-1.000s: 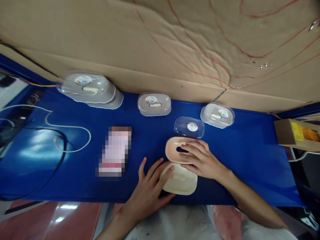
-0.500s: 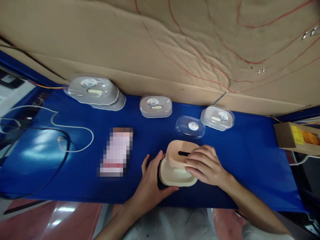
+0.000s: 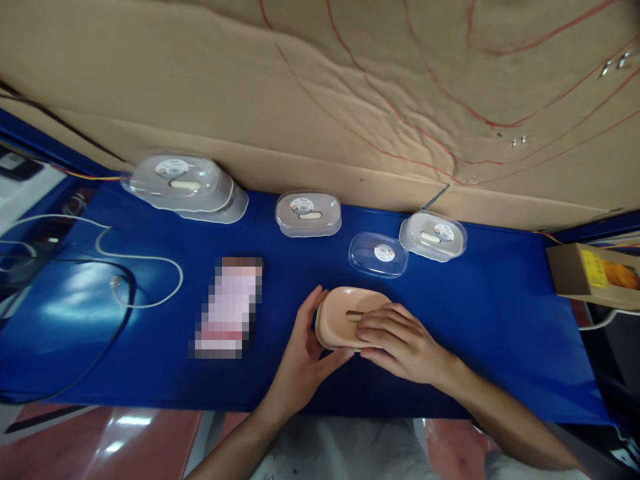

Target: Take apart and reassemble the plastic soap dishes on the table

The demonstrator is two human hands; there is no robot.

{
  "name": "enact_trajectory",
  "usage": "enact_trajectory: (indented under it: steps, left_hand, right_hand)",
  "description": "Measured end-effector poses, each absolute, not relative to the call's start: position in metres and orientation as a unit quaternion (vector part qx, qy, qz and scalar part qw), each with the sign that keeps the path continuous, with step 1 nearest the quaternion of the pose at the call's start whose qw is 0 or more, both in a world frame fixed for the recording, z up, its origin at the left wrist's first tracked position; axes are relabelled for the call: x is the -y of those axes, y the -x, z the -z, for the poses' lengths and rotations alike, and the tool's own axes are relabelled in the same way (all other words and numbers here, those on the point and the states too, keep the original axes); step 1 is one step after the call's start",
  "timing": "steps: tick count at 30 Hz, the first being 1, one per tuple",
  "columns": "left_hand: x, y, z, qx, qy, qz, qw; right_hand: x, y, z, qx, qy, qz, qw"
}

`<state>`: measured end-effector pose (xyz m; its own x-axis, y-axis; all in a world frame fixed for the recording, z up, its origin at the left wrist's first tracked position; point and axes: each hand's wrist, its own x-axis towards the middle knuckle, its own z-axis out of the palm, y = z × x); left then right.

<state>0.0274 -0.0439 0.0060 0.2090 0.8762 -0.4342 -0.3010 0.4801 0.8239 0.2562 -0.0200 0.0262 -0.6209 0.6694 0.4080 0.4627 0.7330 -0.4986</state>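
Note:
In front of me a peach oval plastic tray with a short slot in its floor sits on a cream base, of which only a thin rim shows. My left hand is closed around the left end, thumb at the front edge and fingers at the left side. My right hand grips the right end, its fingers reaching over the tray beside the slot. The fingers hide the tray's right part. Just behind lies a clear lid with a round label.
Lidded pale boxes stand along the back: a stack at left, one box in the middle, another at right. A pixelated phone-shaped item and cables lie left. A cardboard box stands at the right edge.
The peach tray has come down flatter over the cream base, which is now mostly covered. The slot shows tan instead of black. My right hand has moved slightly down and left with the tray.

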Motion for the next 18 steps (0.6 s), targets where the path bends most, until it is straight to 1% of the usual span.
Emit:
enact_trajectory:
  steps: [7, 11, 15, 18]
  left_hand:
    - [0.038, -0.028, -0.020, -0.413, -0.046, -0.438, 0.797]
    - [0.035, -0.029, -0.018, -0.354, 0.101, -0.389, 0.845]
    - [0.035, -0.034, -0.021, -0.239, 0.157, -0.375, 0.882]
    - [0.033, -0.035, -0.019, -0.188, 0.150, -0.366, 0.899]
  right_hand:
    - [0.023, -0.258, -0.022, 0.911, 0.298, -0.086, 0.270]
    - [0.027, -0.258, -0.023, 0.933, 0.253, -0.025, 0.254]
    - [0.031, -0.257, -0.023, 0.944, 0.214, 0.003, 0.250]
    - [0.028, -0.266, -0.016, 0.933, 0.243, -0.002, 0.265]
